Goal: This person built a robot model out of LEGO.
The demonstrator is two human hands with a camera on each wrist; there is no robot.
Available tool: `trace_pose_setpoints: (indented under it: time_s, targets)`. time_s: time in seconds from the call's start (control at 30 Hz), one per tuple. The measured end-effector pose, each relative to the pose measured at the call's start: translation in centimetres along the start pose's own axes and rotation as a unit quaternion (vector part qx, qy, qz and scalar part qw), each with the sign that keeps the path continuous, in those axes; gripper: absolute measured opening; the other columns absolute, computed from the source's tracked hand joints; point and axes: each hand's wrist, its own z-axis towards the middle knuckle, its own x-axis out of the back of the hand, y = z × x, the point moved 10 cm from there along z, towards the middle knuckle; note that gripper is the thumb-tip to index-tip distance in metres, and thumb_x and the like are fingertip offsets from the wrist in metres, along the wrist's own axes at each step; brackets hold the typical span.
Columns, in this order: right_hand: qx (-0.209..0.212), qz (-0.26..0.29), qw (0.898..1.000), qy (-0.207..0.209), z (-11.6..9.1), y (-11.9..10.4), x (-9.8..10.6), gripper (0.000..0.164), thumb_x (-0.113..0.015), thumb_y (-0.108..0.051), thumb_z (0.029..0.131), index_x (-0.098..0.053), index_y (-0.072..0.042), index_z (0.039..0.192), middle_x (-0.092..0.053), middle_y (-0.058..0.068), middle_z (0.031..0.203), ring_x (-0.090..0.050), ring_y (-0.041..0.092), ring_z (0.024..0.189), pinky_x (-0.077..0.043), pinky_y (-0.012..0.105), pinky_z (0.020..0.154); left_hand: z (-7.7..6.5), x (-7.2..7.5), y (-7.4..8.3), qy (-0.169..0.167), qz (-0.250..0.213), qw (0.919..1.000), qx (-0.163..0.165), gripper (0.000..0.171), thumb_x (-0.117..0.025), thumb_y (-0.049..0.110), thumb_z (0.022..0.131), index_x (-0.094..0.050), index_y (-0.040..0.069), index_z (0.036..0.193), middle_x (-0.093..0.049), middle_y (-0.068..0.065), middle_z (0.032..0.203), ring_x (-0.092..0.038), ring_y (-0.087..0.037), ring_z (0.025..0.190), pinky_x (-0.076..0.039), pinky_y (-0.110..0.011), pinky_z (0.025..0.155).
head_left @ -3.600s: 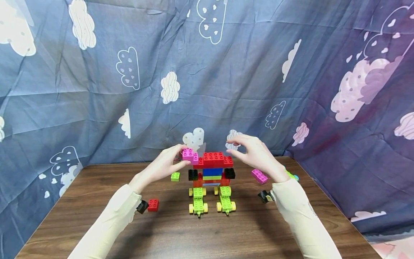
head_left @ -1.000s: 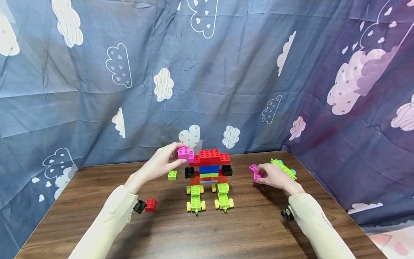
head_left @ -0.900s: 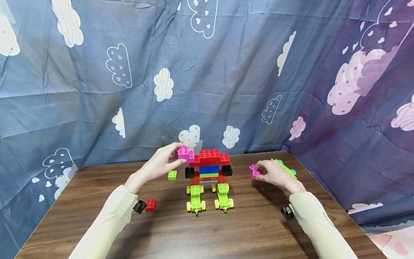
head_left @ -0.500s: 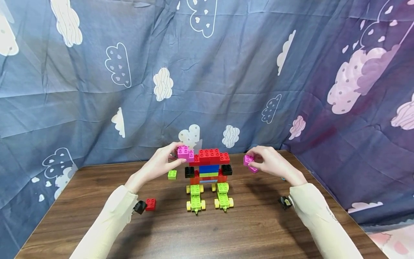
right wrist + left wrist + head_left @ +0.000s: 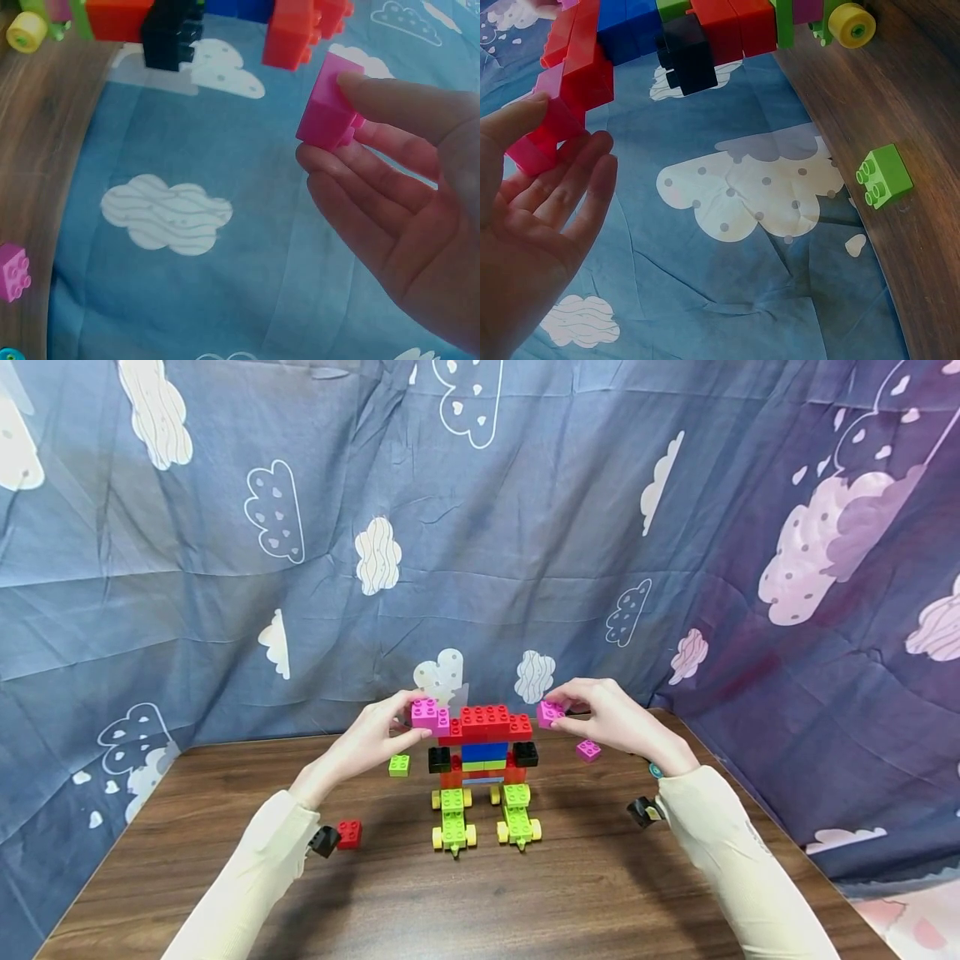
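A figure of toy building bricks stands mid-table, with stepped red bricks (image 5: 486, 720) on top, black bricks (image 5: 526, 753) at its sides and green wheeled bases (image 5: 453, 818) below. My left hand (image 5: 375, 731) pinches stacked pink bricks (image 5: 426, 713) at the figure's upper left end, where they touch the red ones. My right hand (image 5: 603, 714) holds another pink brick (image 5: 330, 101) between thumb and fingers. This brick is beside the upper right red end (image 5: 289, 34), and the right wrist view shows a gap between them.
On the brown table (image 5: 480, 902) lie a small green brick (image 5: 400, 766), a red brick (image 5: 349, 834) and a loose pink brick (image 5: 588, 750). A round blue piece (image 5: 656, 770) shows under the right wrist. Patterned cloth (image 5: 480, 568) hangs close behind the figure.
My right hand, earlier empty beside the figure, took pink bricks from the table and came back left with one. Another pink brick lies on the table. My left hand keeps its hold.
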Motion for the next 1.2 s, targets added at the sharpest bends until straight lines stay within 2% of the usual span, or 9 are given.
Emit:
trace_pose_setpoints:
  time_s: [0.27, 0.7, 1.2]
  targets:
    - [0.016, 0.001, 1.0, -0.01, 1.1, -1.0, -0.5, 0.032, -0.081, -0.016, 0.082, -0.073, -0.009, 0.112, -0.075, 0.003, 0.099, -0.069, 0.013, 0.087, -0.058, 0.036, 0.081, -0.1, 0.0, -0.1, -0.002, 0.0, 1.0, -0.002, 0.051, -0.074, 0.016, 0.089, -0.052, 0.006, 0.135, -0.066, -0.012, 0.122, -0.065, -0.022, 0.099, -0.059, -0.043, 0.089]
    - [0.034, 0.001, 0.999, -0.031, 1.8, -1.3, -1.4, 0.032, -0.079, -0.014, 0.084, -0.073, -0.009, 0.115, -0.075, 0.003, 0.101, -0.069, 0.021, 0.089, -0.058, 0.037, 0.081, 0.0, -0.1, -0.1, -0.008, -0.009, 0.9999, 0.0, 0.049, -0.073, 0.019, 0.09, -0.053, 0.008, 0.133, -0.066, -0.009, 0.12, -0.065, -0.02, 0.098, -0.059, -0.041, 0.088]
    - [0.041, -0.004, 0.998, -0.039, 2.2, -1.5, -1.7, 0.032, -0.079, -0.016, 0.083, -0.073, -0.01, 0.115, -0.075, 0.005, 0.11, -0.067, 0.015, 0.091, -0.058, 0.037, 0.082, 0.0, -0.1, -0.2, -0.001, -0.01, 1.0, 0.0, 0.049, -0.073, 0.016, 0.09, -0.054, 0.006, 0.133, -0.067, -0.01, 0.118, -0.064, -0.023, 0.096, -0.06, -0.04, 0.085]
